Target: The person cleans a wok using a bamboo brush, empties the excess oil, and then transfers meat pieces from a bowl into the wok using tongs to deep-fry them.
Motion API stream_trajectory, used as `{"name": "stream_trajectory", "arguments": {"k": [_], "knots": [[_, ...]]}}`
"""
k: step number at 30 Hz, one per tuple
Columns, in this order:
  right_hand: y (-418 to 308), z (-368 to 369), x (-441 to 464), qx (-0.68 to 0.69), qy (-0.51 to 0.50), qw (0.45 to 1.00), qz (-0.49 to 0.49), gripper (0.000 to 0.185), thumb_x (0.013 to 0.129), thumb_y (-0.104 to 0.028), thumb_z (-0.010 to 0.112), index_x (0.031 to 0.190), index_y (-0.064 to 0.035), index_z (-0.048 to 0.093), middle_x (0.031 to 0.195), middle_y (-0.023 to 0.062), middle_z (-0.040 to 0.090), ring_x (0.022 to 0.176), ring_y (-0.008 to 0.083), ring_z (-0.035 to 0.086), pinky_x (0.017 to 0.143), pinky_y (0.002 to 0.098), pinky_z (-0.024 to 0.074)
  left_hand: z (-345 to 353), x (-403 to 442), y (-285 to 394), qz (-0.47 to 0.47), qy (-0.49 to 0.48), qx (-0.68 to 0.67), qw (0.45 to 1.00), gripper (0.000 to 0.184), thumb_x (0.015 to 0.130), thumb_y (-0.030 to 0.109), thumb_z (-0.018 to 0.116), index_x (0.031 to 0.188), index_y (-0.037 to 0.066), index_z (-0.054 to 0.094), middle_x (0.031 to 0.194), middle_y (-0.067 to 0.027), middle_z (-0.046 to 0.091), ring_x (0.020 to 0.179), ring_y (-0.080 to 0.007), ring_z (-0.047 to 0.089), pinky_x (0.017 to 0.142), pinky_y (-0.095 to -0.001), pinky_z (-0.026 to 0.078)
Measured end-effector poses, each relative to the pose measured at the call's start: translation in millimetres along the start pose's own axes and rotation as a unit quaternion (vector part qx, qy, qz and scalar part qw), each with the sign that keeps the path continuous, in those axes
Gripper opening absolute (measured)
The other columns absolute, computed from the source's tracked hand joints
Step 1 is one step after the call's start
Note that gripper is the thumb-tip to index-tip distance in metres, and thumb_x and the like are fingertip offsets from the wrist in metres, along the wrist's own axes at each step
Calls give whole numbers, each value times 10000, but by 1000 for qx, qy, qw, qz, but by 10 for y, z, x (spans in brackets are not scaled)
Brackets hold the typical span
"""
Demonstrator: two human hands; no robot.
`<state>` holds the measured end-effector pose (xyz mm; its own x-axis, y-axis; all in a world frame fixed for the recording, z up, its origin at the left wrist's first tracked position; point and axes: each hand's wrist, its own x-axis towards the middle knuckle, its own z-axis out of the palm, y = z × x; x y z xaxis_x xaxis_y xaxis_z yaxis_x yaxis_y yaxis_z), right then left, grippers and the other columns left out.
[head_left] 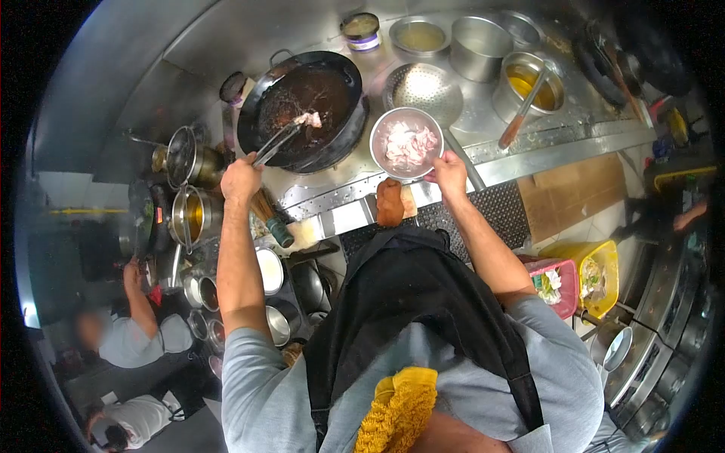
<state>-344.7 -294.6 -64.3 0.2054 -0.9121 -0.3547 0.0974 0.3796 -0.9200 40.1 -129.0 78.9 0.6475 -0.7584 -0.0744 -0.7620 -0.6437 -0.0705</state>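
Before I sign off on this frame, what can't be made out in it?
All in the head view:
- Right hand: fingers beneath the steel bowl, hidden by the bowl.
- Left hand: its exact grip on the tongs, hidden by the hand itself.
- Wok: too dark inside to tell what coats it.
- Tub label: too small to read.
- Dark pans, upper right: outlines lost in the lens edge's shadow.

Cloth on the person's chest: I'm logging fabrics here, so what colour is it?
The cloth is mustard yellow, seen best in the head view.
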Motion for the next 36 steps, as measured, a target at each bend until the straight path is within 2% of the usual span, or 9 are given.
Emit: {"name": "stream_trajectory", "arguments": {"k": [10,15,18,19,21,25,29,34,36], "knots": [[-90,6,-39,-21,-13,1000,-8,67,888,-46,548,843,-17,588,765,52,638,600,125,638,537,258,565,57,-67,-44,-57,-18,24,998,428,890,355,647,1290,204,627,1113,-167,692,1039,-349,662,885,-450,530],[-113,73,-18,-41,2,999,-8,137,847,-55,611,721,-21,570,680,43,614,578,120,608,503,271,545,-282,-305,41,-46,41,13,998,409,876,330,666,1263,200,645,1088,-147,698,1009,-345,664,851,-446,534],[-150,118,5,-106,7,993,-43,161,829,-95,627,701,-28,556,635,66,597,566,159,591,523,331,514,-708,-647,359,112,87,-34,989,413,830,253,724,1231,181,660,1039,-101,693,925,-319,672,782,-432,537],[-100,118,72,-107,6,993,-43,161,829,-95,627,701,-28,556,635,66,597,566,159,591,523,331,514,-811,-717,503,110,87,-34,989,413,830,253,724,1231,181,660,1039,-101,693,925,-319,672,782,-432,537],[63,119,218,-214,9,968,-133,180,800,-147,642,705,-28,546,615,124,576,571,234,572,576,400,475,-947,-854,767,228,78,26,970,424,800,242,744,1211,173,661,947,-95,674,879,-304,674,737,-416,542],[-156,213,86,-236,7,959,-156,201,781,-174,645,703,-26,532,633,171,563,593,297,552,614,432,448,-896,-775,1078,304,84,85,945,412,795,228,735,1193,159,657,905,-80,660,855,-284,681,714,-396,557],[-103,197,227,-241,14,957,-161,196,780,-163,639,693,-20,538,623,173,568,587,298,556,607,431,455,-939,-674,1050,304,83,83,945,403,813,253,721,1202,168,655,927,-86,670,854,-279,682,718,-397,557],[98,161,384,-204,23,971,-126,171,775,-160,635,708,-13,576,636,184,596,575,295,593,605,433,473,-1085,-610,757,217,84,40,972,389,844,308,700,1215,196,664,952,-96,695,890,-307,679,743,-421,543],[149,131,433,-216,-4,971,-104,151,865,-97,609,744,-18,564,644,59,598,539,147,627,484,294,547,-1087,-508,664,190,79,30,978,393,849,310,697,1223,195,662,980,-103,702,918,-313,678,766,-426,539]]}}
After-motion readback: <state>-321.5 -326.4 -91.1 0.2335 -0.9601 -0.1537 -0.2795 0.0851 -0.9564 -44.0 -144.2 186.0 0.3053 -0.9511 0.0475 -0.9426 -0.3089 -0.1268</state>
